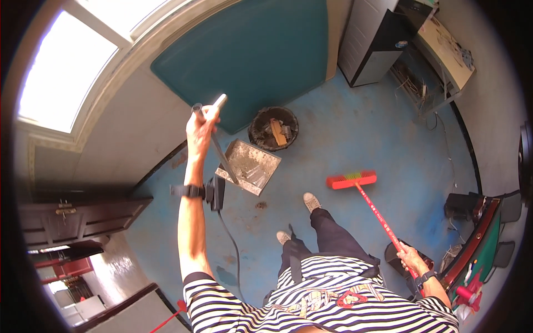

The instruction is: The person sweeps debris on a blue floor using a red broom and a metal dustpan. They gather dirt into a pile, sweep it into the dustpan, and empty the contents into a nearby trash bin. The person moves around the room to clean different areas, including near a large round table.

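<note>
My left hand point(199, 129) is closed around the top of a dark dustpan handle, with a pale, bright tip sticking out beside it; I cannot tell whether that is a finger or an object. At the handle's lower end, the long-handled dustpan point(251, 161) sits on the floor, its pale pan stained and holding some litter. Lower right, my right hand point(412, 260) grips the red shaft of a broom point(383, 222). The broom's red head with yellow-green bristles is blurred and lies out ahead, right of my feet, apart from the dustpan.
A dark waste bucket point(254, 136) with rubbish stands just beyond the dustpan. Behind it leans a large teal board point(250, 61). A tall cabinet point(369, 47) and a desk point(444, 55) are far right; a green-topped table point(486, 250) is near right. A small dark smudge point(261, 205) marks the blue floor.
</note>
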Available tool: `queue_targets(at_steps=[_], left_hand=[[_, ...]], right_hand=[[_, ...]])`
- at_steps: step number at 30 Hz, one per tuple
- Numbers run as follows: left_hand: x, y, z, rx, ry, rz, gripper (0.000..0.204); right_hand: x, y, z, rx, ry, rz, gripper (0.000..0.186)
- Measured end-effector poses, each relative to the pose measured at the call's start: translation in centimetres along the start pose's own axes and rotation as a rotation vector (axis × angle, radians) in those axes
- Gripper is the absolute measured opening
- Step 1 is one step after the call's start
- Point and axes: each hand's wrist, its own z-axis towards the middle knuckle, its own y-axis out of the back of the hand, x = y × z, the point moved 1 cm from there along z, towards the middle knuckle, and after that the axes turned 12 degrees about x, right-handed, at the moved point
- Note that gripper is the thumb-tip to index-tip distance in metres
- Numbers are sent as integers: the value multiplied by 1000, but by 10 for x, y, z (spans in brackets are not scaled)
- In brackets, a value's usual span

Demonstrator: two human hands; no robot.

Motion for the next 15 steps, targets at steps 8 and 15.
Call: queue_targets(at_steps=[8, 15], left_hand=[[37, -93, 176, 221, 70, 160, 23], [69, -126, 201, 259, 67, 187, 23]], right_hand=[[-13, 16, 33, 79, -101, 76, 57], [-9, 12, 28, 52, -125, 130, 57]])
